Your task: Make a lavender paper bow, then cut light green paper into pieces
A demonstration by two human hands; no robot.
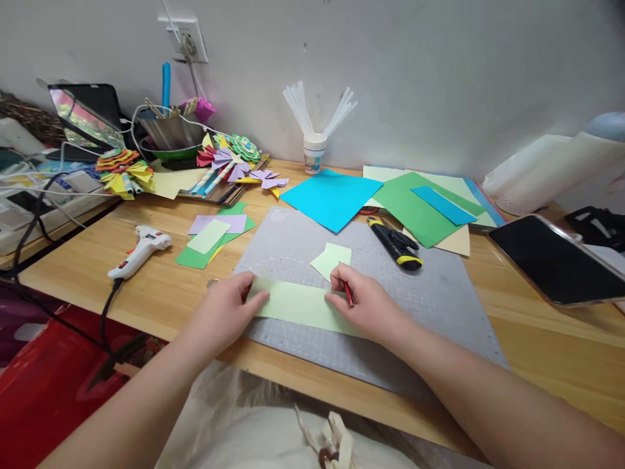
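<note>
A long strip of light green paper (297, 303) lies across the near part of the grey cutting mat (439, 293). My left hand (225, 306) pinches the strip's left end between thumb and fingers. At the other end, my right hand (367, 301) has its thumb on the paper and keeps a thin red pencil (348, 294) among its fingers; part of the pencil is hidden. Just beyond the strip, small light green paper pieces (331, 259) rest on the mat. A black and yellow utility knife (393, 244) lies farther right, with black-handled scissors beside it.
A white glue gun (139, 251) and coloured paper scraps (208, 241) are on the left. Blue (332, 198) and green sheets (415, 208) lie behind the mat. A paper cup (315, 154) holds white glue sticks. A phone (556, 260) sits right; paper flowers (229, 159) lie back left.
</note>
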